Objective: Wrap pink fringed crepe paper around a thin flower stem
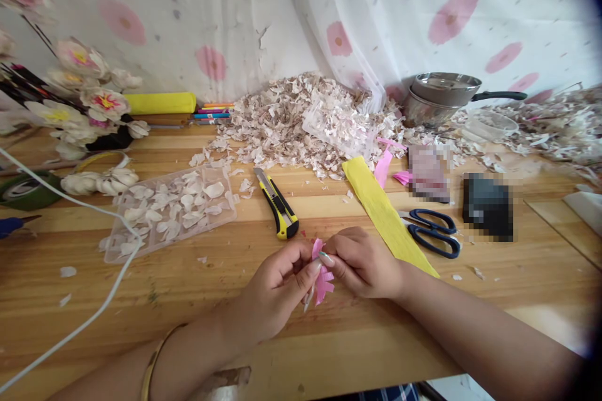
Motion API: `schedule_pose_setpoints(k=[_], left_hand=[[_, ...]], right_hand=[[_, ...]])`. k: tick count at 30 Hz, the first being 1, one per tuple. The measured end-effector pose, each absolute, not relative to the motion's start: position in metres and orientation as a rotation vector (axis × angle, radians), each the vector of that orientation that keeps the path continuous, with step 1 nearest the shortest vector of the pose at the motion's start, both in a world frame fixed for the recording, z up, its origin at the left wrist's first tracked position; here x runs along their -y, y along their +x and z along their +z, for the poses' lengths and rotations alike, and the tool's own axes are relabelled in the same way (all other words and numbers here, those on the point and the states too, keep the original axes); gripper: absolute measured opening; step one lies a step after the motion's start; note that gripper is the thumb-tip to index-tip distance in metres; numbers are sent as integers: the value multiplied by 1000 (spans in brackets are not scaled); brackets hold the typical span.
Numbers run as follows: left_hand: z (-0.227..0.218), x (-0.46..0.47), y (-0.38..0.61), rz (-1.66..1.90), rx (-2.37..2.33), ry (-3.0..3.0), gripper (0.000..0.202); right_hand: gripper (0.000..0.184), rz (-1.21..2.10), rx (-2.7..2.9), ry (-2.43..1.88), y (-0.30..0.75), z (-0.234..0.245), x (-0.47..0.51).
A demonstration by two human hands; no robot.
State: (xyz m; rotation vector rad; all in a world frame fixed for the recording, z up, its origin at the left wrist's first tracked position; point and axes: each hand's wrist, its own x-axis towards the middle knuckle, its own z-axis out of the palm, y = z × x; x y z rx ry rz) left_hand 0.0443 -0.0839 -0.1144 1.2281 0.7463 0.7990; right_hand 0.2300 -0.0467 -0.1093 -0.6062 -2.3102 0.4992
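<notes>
Between my two hands, over the front of the wooden table, is a fringed strip of pink crepe paper (323,285). My left hand (285,285) pinches it between thumb and fingers. My right hand (360,263) grips its upper part from the other side, the thumb tip touching the paper. Just beyond my hands lies a yellow and black utility knife (277,203) with its blade pointing away. A yellow crepe paper strip (388,216) runs beside my right hand. Scissors with dark blue handles (433,233) rest to the right of that strip, partly overlapped by it.
A clear compartment tray (230,205) of pale petals stands at left, with a white cable (113,291) across its corner. A large heap of petals (291,116) lies along the back, near a metal pot (437,100). Artificial flowers (79,100) and green tape (28,190) are far left.
</notes>
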Motion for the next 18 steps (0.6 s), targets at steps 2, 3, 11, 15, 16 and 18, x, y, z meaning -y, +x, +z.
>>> schedule_pose_setpoints(k=[2, 3, 11, 15, 16, 18], left_hand=[[-115, 85, 43, 773, -737, 1249, 27], [-115, 85, 42, 754, -736, 1259, 27], [-116, 85, 41, 746, -775, 1298, 26], [-113, 84, 43, 795, -768, 1286, 27], [-113, 83, 43, 808, -767, 1284, 27], [-112, 83, 44, 818, -756, 1279, 28]], right_hand=[[36, 418, 2334, -600, 229, -107, 48], [37, 395, 2342, -601, 228, -106, 49], [41, 555, 2288, -639, 228, -108, 50], [35, 638, 2229, -576, 233, -108, 46], [32, 639, 2224, -563, 234, -107, 45], [25, 646, 2210, -528, 234, -107, 44]])
